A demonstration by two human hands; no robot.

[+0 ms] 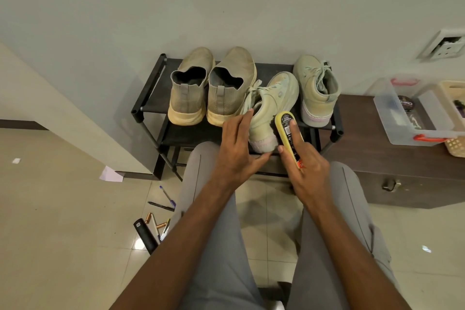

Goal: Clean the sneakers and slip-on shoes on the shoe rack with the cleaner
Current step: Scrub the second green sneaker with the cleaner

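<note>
Head view looks down on a black shoe rack (148, 98) standing against the wall. On its top shelf, at the left, two beige slip-on shoes (212, 88) sit side by side with their heels toward the near side. To their right a pale green sneaker (270, 106) lies tilted at the near edge of the shelf, and a second sneaker (315, 88) stands at the far right, heel near.

The left hand (239, 148) has its fingers straight, steadying the tilted sneaker: fingertips touch its laces side and the thumb reaches under the heel sole. The right hand (302, 158) grasps a yellow shoe brush (288, 133), index finger laid along its back and thumb on its side, with the dark bristles pressed against the sneaker's heel side.

Grey trouser knees frame the hands. On the tiled floor at the near left lie pens (166, 200) and a black cylinder (146, 235). At the right, a clear plastic box (392, 118) rests on a dark brown cabinet (402, 184).
</note>
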